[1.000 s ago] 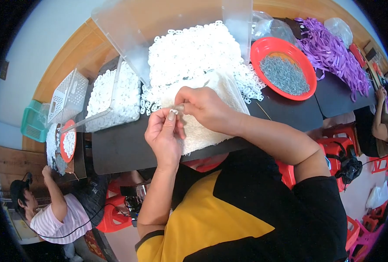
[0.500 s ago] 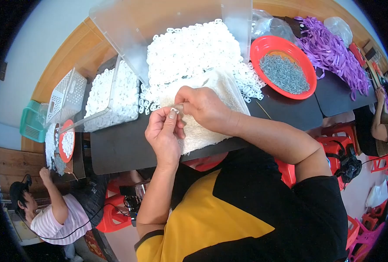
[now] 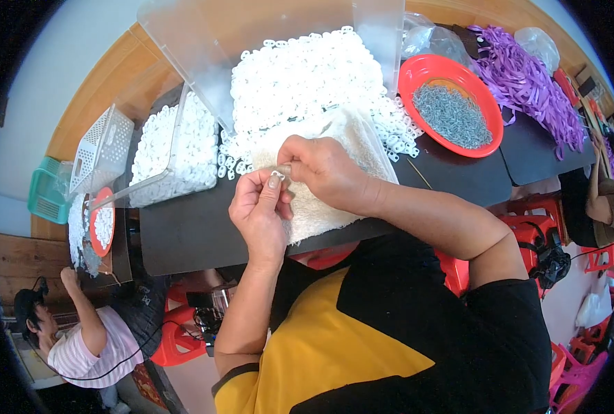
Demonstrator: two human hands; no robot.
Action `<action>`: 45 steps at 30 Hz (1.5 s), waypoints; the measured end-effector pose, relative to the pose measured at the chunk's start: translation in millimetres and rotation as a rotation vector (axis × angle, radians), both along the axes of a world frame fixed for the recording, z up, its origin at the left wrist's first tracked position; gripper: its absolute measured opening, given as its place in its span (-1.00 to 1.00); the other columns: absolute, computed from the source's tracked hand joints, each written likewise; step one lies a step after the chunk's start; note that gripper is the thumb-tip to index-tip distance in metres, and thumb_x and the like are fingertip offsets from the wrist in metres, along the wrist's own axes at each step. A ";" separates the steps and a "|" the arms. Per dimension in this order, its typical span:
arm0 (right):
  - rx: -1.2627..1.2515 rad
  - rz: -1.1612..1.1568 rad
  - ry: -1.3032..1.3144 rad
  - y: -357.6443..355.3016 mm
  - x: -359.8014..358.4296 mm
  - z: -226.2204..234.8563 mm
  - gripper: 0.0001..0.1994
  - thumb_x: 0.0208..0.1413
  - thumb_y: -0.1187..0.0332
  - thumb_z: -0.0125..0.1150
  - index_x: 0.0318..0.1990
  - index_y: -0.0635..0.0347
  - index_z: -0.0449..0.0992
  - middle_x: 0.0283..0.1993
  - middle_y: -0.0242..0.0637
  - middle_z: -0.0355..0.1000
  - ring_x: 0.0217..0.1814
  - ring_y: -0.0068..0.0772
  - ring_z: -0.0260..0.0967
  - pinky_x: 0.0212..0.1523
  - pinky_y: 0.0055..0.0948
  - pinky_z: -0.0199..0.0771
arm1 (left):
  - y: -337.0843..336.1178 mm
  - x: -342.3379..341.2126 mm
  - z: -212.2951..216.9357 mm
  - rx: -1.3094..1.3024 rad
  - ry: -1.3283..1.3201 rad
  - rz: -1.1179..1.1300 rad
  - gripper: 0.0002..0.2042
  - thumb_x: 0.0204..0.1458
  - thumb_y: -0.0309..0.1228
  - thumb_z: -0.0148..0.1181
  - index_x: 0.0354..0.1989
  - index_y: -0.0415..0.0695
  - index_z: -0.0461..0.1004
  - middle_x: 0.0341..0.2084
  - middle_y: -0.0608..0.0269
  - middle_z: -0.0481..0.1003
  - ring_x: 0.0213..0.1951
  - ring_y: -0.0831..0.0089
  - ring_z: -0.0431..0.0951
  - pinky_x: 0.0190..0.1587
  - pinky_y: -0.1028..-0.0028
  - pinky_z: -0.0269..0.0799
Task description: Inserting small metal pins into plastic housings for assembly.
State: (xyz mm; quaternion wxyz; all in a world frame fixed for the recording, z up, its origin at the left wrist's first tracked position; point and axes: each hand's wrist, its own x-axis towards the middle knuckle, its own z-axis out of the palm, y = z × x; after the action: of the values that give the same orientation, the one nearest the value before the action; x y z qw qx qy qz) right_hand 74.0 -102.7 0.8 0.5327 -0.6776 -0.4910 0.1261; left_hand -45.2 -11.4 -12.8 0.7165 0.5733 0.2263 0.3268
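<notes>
My left hand (image 3: 258, 214) and my right hand (image 3: 324, 169) meet over a white towel (image 3: 334, 179) on the black table (image 3: 189, 234). Between their fingertips they pinch one small white plastic ring piece (image 3: 279, 174). Just beyond lies a big heap of the same white plastic pieces (image 3: 300, 76) spilling from a tipped clear bin (image 3: 251, 41). A red bowl (image 3: 417, 76) of small grey metal parts (image 3: 452, 114) stands to the right of my hands.
A clear box (image 3: 176, 148) full of white pieces sits left of the heap. Purple ribbons (image 3: 528, 76) lie at the far right. A white basket (image 3: 100, 148) and green basket (image 3: 44, 190) stand at left. Another person (image 3: 72, 331) works at lower left. Red stools (image 3: 528, 228) stand under the table.
</notes>
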 end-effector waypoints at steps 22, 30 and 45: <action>-0.003 0.000 0.022 0.5 0.1 -1.5 -0.90 0.03 0.47 0.09 -0.30 0.28 0.43 -0.52 -0.11 0.38 -0.46 -0.30 0.39 -0.39 -0.38 0.36 | 3.0 0.9 -0.7 -0.034 0.007 -0.030 -0.93 0.18 -0.53 0.06 -0.34 -0.24 0.41 -0.58 0.26 0.45 -0.68 0.65 0.32 -0.69 0.68 0.19; 0.018 0.002 0.005 2.0 -4.6 -4.4 -0.91 0.04 0.46 0.10 -0.31 0.26 0.44 -0.51 -0.10 0.40 -0.47 -0.24 0.42 -0.41 -0.36 0.37 | 0.7 1.6 -6.0 -0.054 0.020 0.018 -0.94 0.17 -0.56 0.05 -0.35 -0.22 0.41 -0.63 0.30 0.42 -0.68 0.67 0.30 -0.70 0.69 0.17; 0.020 -0.102 -0.341 2.7 -5.5 -5.9 -0.88 0.04 0.46 0.11 -0.24 0.20 0.46 -0.42 -0.12 0.46 -0.37 -0.04 0.46 -0.38 -0.25 0.43 | 4.3 -0.9 -0.3 -0.157 -0.037 -0.037 -0.94 0.18 -0.53 0.04 -0.32 -0.25 0.41 -0.59 0.26 0.44 -0.67 0.62 0.32 -0.65 0.65 0.19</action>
State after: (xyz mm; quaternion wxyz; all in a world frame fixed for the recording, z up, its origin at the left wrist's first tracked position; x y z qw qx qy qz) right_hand 68.5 -99.9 -5.1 0.4542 -0.7079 -0.5403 -0.0228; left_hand -46.1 -7.1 -13.2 0.7692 0.5134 0.2271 0.3052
